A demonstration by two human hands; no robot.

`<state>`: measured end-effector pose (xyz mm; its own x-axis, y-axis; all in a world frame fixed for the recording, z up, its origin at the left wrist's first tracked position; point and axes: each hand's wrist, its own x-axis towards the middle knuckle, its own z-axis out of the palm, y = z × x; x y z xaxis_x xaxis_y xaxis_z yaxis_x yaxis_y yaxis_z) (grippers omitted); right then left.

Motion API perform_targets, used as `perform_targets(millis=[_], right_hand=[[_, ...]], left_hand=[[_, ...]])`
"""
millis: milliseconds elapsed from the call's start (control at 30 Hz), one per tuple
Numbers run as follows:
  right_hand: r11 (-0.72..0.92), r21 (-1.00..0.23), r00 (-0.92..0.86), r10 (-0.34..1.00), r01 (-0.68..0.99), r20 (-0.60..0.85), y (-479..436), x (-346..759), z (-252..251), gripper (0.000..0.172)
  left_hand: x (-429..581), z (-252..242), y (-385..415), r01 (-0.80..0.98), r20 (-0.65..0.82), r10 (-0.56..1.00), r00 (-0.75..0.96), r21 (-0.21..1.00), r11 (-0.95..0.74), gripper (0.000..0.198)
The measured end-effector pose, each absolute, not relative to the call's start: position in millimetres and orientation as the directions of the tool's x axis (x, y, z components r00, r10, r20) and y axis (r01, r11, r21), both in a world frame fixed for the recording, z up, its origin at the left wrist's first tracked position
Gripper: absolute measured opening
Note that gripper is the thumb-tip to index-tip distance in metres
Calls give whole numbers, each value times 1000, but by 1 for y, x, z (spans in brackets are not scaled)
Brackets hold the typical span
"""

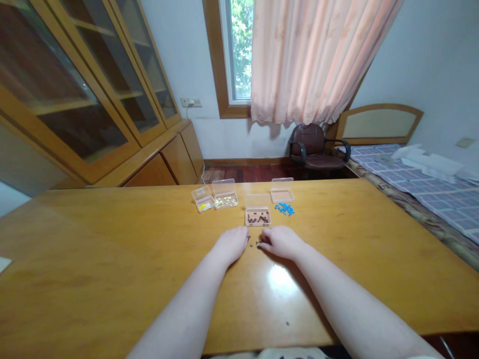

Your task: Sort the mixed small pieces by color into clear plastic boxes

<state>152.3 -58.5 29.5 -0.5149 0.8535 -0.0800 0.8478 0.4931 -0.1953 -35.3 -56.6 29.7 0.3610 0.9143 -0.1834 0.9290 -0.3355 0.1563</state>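
Just in front of an open clear box with brown pieces in it, both hands rest on the wooden table. My left hand is closed, its fingertips by a small brown piece; what it holds, if anything, is too small to make out. My right hand is closed too, thumb and fingers pinched beside a few small dark pieces. Whether a piece is between those fingers cannot be made out. One more brown bit lies between the hands.
Blue pieces lie before an open clear box. Left of centre are an open box of pale pieces and a smaller one with yellow pieces. A tiny dark bit lies near the table's front edge.
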Motion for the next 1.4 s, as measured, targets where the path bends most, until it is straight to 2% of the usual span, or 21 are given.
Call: perform_targets(millis=[200, 467, 800, 1033, 1233, 1400], right_hand=[[480, -219, -506, 859, 849, -77, -55, 155, 26, 21], [468, -205, -488, 870, 860, -61, -54, 156, 25, 22], [450, -184, -460, 888, 874, -14, -56, 158, 31, 24], [469, -214, -488, 871, 857, -46, -58, 160, 35, 26], [447, -207, -460, 888, 870, -13, -54, 161, 31, 28], [425, -197, -435, 900, 883, -5, -51, 162, 28, 28]], left_hand=[[-38, 28, -56, 944, -152, 937, 316, 152, -294, 19], [-39, 27, -53, 945, -172, 937, 304, 184, -272, 16], [-50, 36, -52, 894, -99, 933, 347, 337, -296, 14], [-60, 41, -50, 899, -148, 927, 343, 337, -279, 12], [-59, 30, -46, 853, -95, 895, 436, 361, -377, 11], [-57, 21, -44, 871, -111, 907, 406, 348, -347, 13]])
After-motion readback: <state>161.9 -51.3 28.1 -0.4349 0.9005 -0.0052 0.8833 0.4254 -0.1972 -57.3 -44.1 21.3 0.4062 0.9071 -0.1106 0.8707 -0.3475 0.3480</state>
